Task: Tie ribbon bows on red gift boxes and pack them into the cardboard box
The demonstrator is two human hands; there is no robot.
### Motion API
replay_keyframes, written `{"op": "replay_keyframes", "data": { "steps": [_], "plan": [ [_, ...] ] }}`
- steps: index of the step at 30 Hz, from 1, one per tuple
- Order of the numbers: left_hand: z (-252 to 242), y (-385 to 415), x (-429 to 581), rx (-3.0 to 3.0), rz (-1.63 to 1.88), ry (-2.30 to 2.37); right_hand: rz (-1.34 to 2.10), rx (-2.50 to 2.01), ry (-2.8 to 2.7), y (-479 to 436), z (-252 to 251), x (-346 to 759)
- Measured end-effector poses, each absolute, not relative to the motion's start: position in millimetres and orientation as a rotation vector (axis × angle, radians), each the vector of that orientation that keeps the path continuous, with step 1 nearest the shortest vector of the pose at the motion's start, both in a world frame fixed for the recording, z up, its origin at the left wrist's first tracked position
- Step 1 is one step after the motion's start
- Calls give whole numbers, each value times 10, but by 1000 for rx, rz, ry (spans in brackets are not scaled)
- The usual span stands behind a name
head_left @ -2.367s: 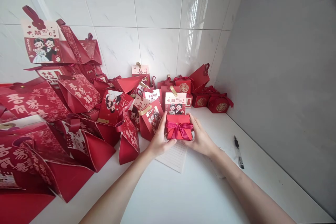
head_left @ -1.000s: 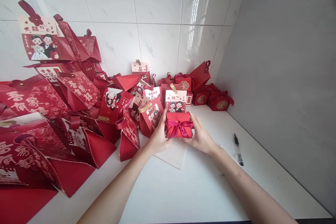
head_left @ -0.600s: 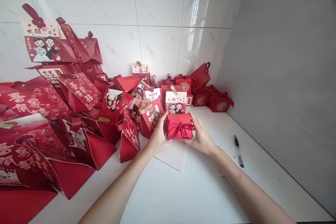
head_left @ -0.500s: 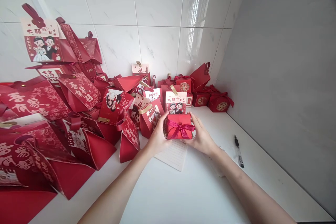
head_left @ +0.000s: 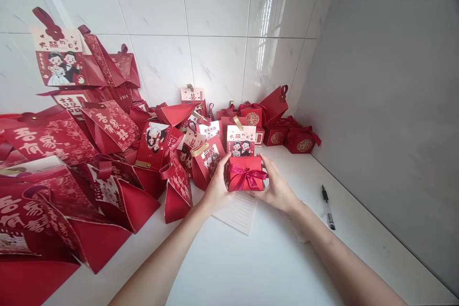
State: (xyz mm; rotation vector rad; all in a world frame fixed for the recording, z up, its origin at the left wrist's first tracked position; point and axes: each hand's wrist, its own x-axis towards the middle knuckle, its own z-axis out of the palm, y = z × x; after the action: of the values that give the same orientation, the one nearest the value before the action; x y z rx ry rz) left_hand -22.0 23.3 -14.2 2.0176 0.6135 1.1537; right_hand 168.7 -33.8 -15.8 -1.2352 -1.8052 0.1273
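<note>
Between my two hands is a small red gift box [head_left: 236, 182] with a dark pink ribbon bow [head_left: 248, 178] across its front. My left hand [head_left: 218, 182] closes on its left side, and my right hand [head_left: 274, 185] grips the right side. Beneath the hands, a sheet of lined paper [head_left: 238, 217] lies on the white table. Right behind the held box stands a wedding favour box [head_left: 241, 141] printed with a cartoon couple. The undersides of my fingers are partly hidden by the box.
Many red favour boxes [head_left: 107, 126] are piled along the left and against the tiled wall [head_left: 218, 0]. Several ribboned boxes [head_left: 301, 141] stand in the back right corner. A black pen [head_left: 327, 206] lies on the white table [head_left: 215, 267] right of my forearm.
Almost nothing differs. The whole view has shifted very slightly, while both hands keep the same hold on the gift box.
</note>
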Motion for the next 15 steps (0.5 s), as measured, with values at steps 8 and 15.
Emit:
{"op": "replay_keyframes", "data": {
  "steps": [8, 15],
  "plan": [
    [-220, 242, -205, 2102, 1100, 654, 106, -1219, -1825, -326, -188, 1693],
    [-158, 304, -337, 2131, 868, 538, 44, -1237, -1848, -346, -151, 1733]
  ]
}}
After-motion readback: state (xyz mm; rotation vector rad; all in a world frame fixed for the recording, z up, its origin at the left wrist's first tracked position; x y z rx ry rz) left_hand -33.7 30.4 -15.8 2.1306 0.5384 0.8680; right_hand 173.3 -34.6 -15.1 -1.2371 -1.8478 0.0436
